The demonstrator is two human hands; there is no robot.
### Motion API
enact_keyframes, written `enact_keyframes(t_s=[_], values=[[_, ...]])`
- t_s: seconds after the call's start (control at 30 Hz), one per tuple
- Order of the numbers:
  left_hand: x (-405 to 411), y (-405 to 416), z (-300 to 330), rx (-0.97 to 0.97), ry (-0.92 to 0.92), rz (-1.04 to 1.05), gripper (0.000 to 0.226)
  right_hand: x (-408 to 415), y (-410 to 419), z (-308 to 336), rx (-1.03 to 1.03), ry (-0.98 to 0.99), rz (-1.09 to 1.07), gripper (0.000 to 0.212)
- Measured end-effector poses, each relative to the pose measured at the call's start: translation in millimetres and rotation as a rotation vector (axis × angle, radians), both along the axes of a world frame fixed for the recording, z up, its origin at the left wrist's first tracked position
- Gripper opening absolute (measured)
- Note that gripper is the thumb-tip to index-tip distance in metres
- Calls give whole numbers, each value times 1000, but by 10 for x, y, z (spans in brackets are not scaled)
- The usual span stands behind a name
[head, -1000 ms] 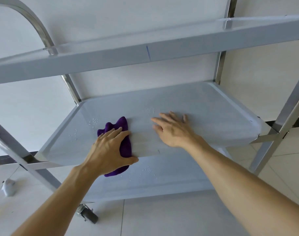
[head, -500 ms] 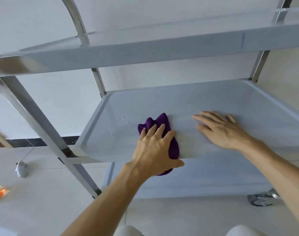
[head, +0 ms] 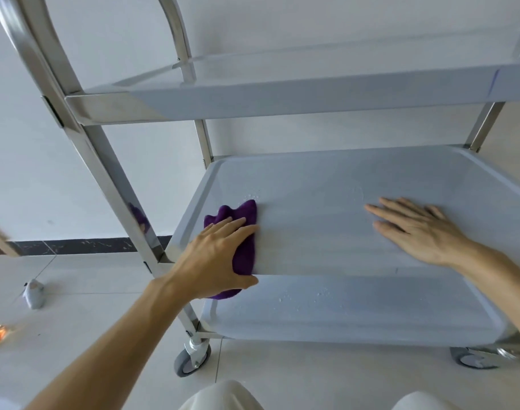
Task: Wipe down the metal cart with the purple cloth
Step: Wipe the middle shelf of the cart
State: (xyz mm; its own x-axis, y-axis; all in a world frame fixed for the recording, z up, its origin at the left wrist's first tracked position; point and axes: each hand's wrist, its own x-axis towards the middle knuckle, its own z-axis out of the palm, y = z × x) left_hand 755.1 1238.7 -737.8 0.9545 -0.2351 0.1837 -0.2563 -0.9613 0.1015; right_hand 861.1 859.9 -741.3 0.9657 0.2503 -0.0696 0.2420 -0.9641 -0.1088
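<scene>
While the person crouches in front of the metal cart, the left hand lies palm down on the purple cloth, fingers stretched almost straight and spread, thumb hooked at the shelf's front edge, pressing the cloth flat, not gripping it. The cloth sits on the middle shelf near its left front corner, bunched, with its long axis running from the front lip toward twelve o'clock; one end hangs over the lip below the palm, the other pokes out past the fingertips.

At about three o'clock from that hand, well apart from it, the right hand rests flat and bare on the same shelf, fingers straight and fanned toward ten o'clock, holding nothing. It seems to steady the cart.

Small water droplets sit just beyond the cloth at twelve o'clock. Most of the shelf stretches between the two hands and past the right one, so the unwiped run probably lies at three o'clock from the cloth, and the left hand is the one placed to sweep it.

Outward again: an upper shelf overhead, a lower shelf with more droplets, castor wheels on a pale tiled floor.
</scene>
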Motion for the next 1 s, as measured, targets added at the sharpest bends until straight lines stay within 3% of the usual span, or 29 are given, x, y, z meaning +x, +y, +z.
enact_keyframes(t_s=[0.4,0.57,0.73,0.87,1.0], values=[[159,-963,-10,-14,-68,-32,88,82,-23,27,38,2,-11,51],[124,-689,13,-5,-58,-23,93,120,-41,47,47,-4,-9,50],[-47,27,119,-48,48,112,103,107,-32,57,41,-16,-5,50],[48,204,204,-203,151,296,109,51,-18,52,55,-40,-2,49],[455,120,149,-122,117,429,85,36,25,47,74,-68,-12,52]])
